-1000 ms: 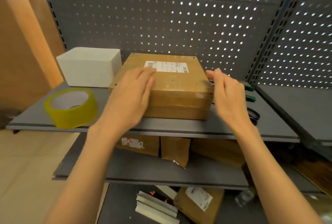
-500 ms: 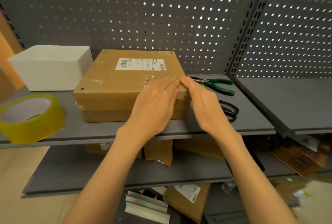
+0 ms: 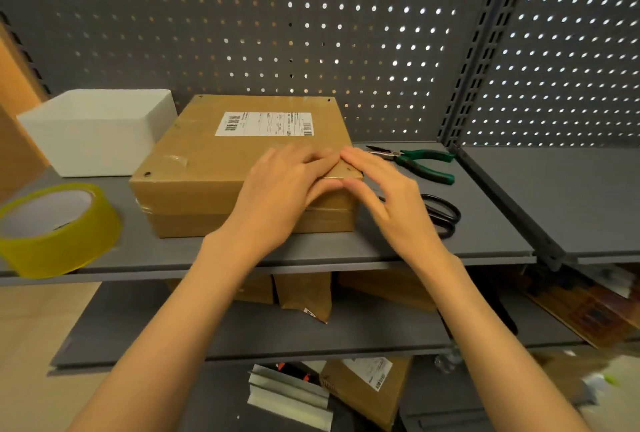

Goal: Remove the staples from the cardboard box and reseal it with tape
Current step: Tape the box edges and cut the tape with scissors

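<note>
Box (image 3: pixel 221 168) flat, label rearward | left hand (image 3: pixel 280 189), right hand (image 3: pixel 388 192) flat-fingered pressing corner

cardboard box (image 3: pixel 221 168): brown, closed, flat on grey shelf (image 3: pixel 485 224), white label on top at rear | clear tape along front seam | tape roll (image 3: pixel 52 229): yellow, lying flat, left of box, apart

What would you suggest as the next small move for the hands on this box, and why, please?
Probably slide both hands down over the near right corner to press the tape flat. The left hand and right hand lie with flat fingers on the cardboard box, where clear tape wraps the edge.
</note>
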Demonstrator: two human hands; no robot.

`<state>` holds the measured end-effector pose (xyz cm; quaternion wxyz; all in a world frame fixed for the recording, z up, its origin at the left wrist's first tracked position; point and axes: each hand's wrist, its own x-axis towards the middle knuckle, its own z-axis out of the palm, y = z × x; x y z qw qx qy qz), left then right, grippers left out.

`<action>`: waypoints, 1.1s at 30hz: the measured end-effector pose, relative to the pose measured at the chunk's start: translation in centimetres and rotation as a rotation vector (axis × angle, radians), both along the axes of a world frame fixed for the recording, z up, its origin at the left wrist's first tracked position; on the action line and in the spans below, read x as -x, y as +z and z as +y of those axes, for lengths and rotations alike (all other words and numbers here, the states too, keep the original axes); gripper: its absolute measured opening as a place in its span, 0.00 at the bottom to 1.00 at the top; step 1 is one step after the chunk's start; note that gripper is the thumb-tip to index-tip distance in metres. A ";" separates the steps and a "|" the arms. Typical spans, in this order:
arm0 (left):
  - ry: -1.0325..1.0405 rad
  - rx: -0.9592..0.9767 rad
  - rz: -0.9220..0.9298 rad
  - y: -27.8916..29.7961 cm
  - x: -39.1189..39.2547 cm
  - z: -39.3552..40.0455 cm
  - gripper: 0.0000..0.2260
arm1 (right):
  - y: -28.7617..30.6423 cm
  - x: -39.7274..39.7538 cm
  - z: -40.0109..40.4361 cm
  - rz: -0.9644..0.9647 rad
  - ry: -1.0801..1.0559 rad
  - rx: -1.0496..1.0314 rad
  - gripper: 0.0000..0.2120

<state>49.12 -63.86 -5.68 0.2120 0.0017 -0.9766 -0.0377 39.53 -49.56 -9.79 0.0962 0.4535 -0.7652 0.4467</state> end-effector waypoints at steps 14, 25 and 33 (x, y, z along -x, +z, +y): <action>-0.047 -0.013 -0.049 -0.1 0.0 -0.8 0.25 | 2.4 0.9 1.7 -0.108 0.144 -0.183 0.26; -0.056 -0.117 -0.024 -0.4 0.1 -0.7 0.24 | 3.2 1.4 2.1 -0.225 0.264 -0.246 0.28; -0.017 -0.409 0.171 0.1 -1.9 -0.9 0.22 | 2.6 -0.7 1.2 -0.516 0.105 0.035 0.33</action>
